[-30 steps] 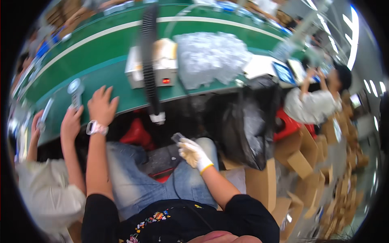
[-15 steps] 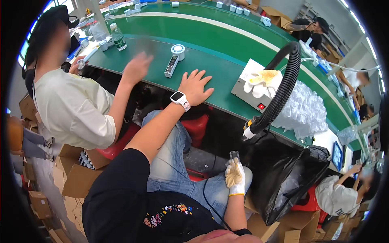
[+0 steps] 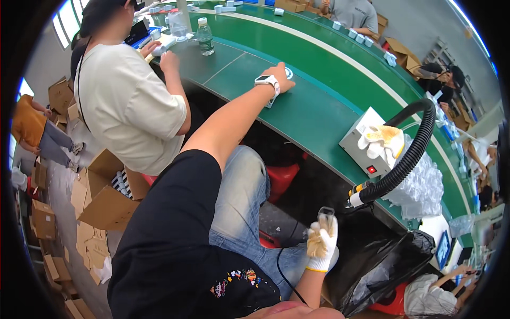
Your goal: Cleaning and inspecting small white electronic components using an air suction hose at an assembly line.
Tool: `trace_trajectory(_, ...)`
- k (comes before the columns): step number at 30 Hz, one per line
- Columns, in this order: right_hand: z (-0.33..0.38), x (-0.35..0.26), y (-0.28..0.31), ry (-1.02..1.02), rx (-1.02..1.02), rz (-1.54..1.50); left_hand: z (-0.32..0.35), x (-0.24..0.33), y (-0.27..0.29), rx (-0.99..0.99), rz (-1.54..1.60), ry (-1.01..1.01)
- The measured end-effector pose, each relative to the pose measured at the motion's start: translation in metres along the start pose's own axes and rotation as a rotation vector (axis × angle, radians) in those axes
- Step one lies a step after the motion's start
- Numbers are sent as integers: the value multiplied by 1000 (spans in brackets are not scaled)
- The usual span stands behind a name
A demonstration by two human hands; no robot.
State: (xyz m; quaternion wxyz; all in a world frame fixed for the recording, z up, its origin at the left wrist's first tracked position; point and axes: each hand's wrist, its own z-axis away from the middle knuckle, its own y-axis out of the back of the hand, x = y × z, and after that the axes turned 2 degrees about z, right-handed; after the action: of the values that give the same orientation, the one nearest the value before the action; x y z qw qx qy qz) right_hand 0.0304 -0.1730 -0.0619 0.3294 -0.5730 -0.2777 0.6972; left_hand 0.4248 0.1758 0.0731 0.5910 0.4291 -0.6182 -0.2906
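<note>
Reaching far over the green worktop, my bare left hand (image 3: pixel 280 78) has its fingers curled around a white round-headed device (image 3: pixel 289 73). The hand and the watch (image 3: pixel 268 82) on my wrist cover most of it; a grey end shows below the wrist. My right hand (image 3: pixel 321 245), in a white and yellowish work glove, is raised above my right thigh. It is closed on a small clear plastic piece (image 3: pixel 326 211), which sticks up from the fingertips.
A grey box (image 3: pixel 366 141) with a lit red switch carries work gloves (image 3: pixel 383 139). Beside it arches a black corrugated hose (image 3: pixel 431 127). Clear plastic bags (image 3: pixel 419 183) pile behind; a black bag (image 3: pixel 388 260) hangs at right. A bottle (image 3: pixel 204 37) stands near the co-worker (image 3: pixel 127 101).
My left hand has gone from lying spread on the worktop to the round-headed device, farther off. My gloved right hand still holds the plastic piece. The view has swung left.
</note>
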Motion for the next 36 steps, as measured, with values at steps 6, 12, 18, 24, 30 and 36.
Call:
trace_trajectory(6,-33,-22,-22,90,-145,64,123,22,11,-23,631,-360)
trace_trajectory(12,-29,0,-4,-179,-235,-534,287,61,-38,-811,1712,169)
trace_trajectory(18,46,12,12,95,58,-272,291,116,-98,-954,1888,731)
trace_trajectory(24,90,-9,-28,711,302,1199,295,144,-112,-890,1889,520)
trace_trajectory(30,78,1,-41,914,352,1616,302,140,-117,-634,1899,494)
trace_trajectory(36,52,16,-57,911,343,1802,319,125,-114,-605,1849,521)
